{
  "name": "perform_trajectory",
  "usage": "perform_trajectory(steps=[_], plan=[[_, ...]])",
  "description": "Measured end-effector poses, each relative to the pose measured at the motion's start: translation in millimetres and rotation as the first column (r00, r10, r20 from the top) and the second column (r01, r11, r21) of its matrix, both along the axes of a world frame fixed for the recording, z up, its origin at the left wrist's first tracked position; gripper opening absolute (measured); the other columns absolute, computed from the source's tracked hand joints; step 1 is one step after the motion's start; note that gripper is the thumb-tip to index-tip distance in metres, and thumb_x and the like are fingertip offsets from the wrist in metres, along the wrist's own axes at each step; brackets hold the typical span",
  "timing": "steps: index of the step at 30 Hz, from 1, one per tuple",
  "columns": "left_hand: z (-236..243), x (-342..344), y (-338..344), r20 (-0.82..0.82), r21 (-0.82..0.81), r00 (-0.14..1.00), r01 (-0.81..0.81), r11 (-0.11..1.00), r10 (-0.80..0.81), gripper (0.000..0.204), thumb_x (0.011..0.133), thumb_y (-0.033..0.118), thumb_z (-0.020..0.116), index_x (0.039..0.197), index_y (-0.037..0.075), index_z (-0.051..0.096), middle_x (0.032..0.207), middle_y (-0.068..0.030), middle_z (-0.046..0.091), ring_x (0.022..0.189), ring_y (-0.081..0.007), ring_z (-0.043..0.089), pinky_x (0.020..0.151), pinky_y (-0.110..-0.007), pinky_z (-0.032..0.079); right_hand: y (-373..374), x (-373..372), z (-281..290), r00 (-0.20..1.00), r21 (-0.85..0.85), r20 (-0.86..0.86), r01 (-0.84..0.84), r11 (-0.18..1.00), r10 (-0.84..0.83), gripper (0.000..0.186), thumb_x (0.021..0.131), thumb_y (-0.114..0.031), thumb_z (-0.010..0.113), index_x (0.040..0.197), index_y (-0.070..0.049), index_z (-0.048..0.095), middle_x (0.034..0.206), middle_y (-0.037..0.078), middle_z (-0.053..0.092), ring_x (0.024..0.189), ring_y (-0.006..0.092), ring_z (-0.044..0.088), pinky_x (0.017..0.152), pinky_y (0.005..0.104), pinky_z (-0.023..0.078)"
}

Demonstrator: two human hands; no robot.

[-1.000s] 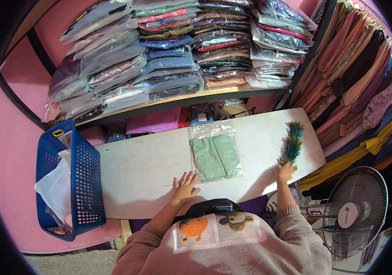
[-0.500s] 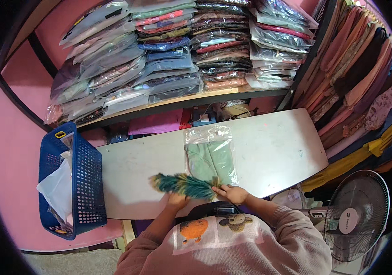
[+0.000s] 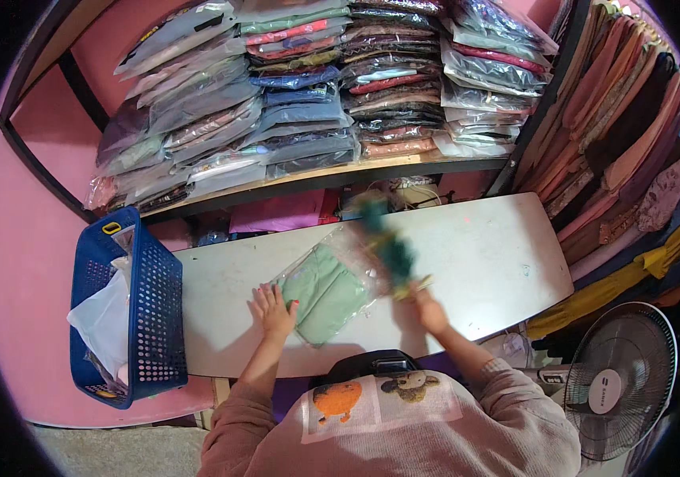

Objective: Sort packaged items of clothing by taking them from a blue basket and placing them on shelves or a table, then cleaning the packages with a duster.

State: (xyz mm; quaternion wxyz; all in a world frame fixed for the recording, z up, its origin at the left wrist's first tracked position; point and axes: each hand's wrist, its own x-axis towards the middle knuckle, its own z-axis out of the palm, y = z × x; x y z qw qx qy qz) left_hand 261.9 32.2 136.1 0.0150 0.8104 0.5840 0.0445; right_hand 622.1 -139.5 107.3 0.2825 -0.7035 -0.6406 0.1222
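A folded light green garment in a clear plastic bag [image 3: 324, 294] lies at a slant on the white table. My left hand [image 3: 276, 312] rests at the bag's left edge, fingers spread, with the fingertips touching the table and the plastic. In my right hand [image 3: 430, 312] is a green and yellow feather duster [image 3: 391, 250], gripped at its near end. The duster points away from me and left, smeared by motion. Its far part passes over the bag's upper right side; whether it touches the plastic I cannot tell.
A blue perforated basket [image 3: 157, 310] holding white plastic stands at the left table end. Stacks of bagged clothes [image 3: 300, 111] fill the shelf [image 3: 403, 162] behind the table [image 3: 483, 262]. Hanging garments [image 3: 626, 159] and a fan [image 3: 618, 381] are on the right.
The duster has swung from lying crosswise in front of me to the far right side of the bag. My left hand moved left, and the bag now lies turned and nearer.
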Motion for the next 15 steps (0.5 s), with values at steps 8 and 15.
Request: perform_trajectory(steps=[8,15], plan=[[-36.3,20.6,-40.8,0.236,-0.16,0.96,-0.115,0.98,0.151,0.077,0.084,0.048,0.045,0.139,0.001,0.018,0.146,-0.0189,0.013,0.135,-0.0339,0.009,0.107,-0.051,0.006,23.1,-50.3,12.6,0.913,-0.346,0.118,-0.33,0.878,0.39,0.058,0.087,-0.019,0.045,0.14,-0.02,0.021,0.107,0.022,0.051,0.084,0.0346,0.061,0.068,0.0432,0.051],[-33.1,19.1,-38.6,0.216,-0.186,0.967,-0.094,0.978,0.134,0.08,0.085,0.048,0.045,0.14,0.0,0.013,0.146,-0.0207,0.009,0.135,-0.0355,0.008,0.107,-0.052,0.007,35.1,15.1,10.5,0.914,-0.181,0.001,0.399,0.899,-0.406,0.057,0.085,-0.012,0.043,0.139,-0.013,0.023,0.111,0.027,0.047,0.077,0.0424,0.057,0.066,0.0472,0.048]])
